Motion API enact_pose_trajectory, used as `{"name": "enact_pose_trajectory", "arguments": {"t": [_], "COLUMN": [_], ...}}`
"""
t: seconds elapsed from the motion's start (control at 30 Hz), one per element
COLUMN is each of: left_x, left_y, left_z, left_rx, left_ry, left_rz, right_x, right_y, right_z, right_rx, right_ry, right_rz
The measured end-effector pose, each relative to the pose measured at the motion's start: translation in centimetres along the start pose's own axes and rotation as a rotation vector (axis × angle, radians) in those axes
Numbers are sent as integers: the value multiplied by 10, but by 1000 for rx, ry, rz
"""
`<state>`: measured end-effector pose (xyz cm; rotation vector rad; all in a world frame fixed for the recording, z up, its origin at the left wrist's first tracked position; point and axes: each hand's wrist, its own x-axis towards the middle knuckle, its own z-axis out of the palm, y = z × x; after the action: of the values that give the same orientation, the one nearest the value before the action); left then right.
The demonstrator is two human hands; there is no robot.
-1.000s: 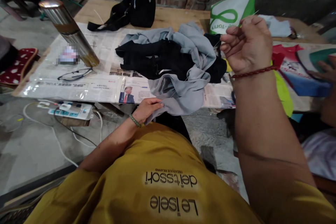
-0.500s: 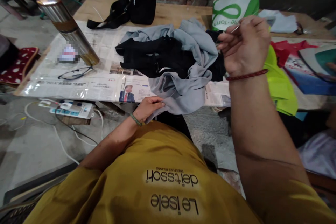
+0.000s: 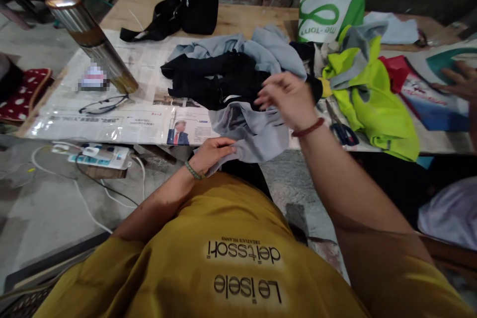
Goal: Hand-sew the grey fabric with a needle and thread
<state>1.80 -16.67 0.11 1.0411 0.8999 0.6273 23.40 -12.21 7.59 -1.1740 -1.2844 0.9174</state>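
Note:
My left hand (image 3: 209, 155) pinches the near edge of a grey fabric garment (image 3: 263, 141) between thumb and fingers, at the table's front edge. Over the right part of this cloth hovers my right hand (image 3: 289, 100), its fingers drawn together. A thin shiny needle showed in those fingertips a moment ago; now it is too small and blurred to make out. Black fabric (image 3: 212, 79) lies bunched on top of the grey cloth, partly behind my right hand. Dark-handled scissors (image 3: 343, 133) rest to the right of my right wrist.
Newspaper (image 3: 145, 126) covers the table. A steel flask (image 3: 95, 44) and eyeglasses (image 3: 104, 104) stand left; a black bag (image 3: 199, 2) is behind. To the right lie a neon-yellow garment (image 3: 376, 99) and a green-white bag (image 3: 330, 7). Another person's hand (image 3: 460, 79) is far right. A power strip (image 3: 102, 155) sits below.
My right hand has come down and left from its raised position to above the grey cloth, uncovering the scissors and neon garment. My left hand keeps its hold.

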Motion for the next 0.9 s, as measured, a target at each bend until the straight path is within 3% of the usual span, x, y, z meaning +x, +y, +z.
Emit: {"name": "enact_pose_trajectory", "arguments": {"t": [0.13, 0.23, 0.47, 0.6, 0.9], "left_x": [-3, -3, 1, 1, 0], "left_y": [3, 4, 3, 4, 8], "left_z": [0, -2, -1, 1, 4], "left_rx": [95, 149, 79, 54, -30], "left_ry": [-20, -27, -23, -23, -30], "left_rz": [58, 104, 54, 47, 2], "right_x": [-31, -37, -31, -33, -36], "right_y": [26, 30, 31, 28, 32], "right_z": [42, 41, 4, 0, -2], "right_rx": [-352, -551, -641, -597, -417], "right_ry": [-467, -648, -788, -845, -838], "right_rz": [78, 59, 77, 106, 225]}}
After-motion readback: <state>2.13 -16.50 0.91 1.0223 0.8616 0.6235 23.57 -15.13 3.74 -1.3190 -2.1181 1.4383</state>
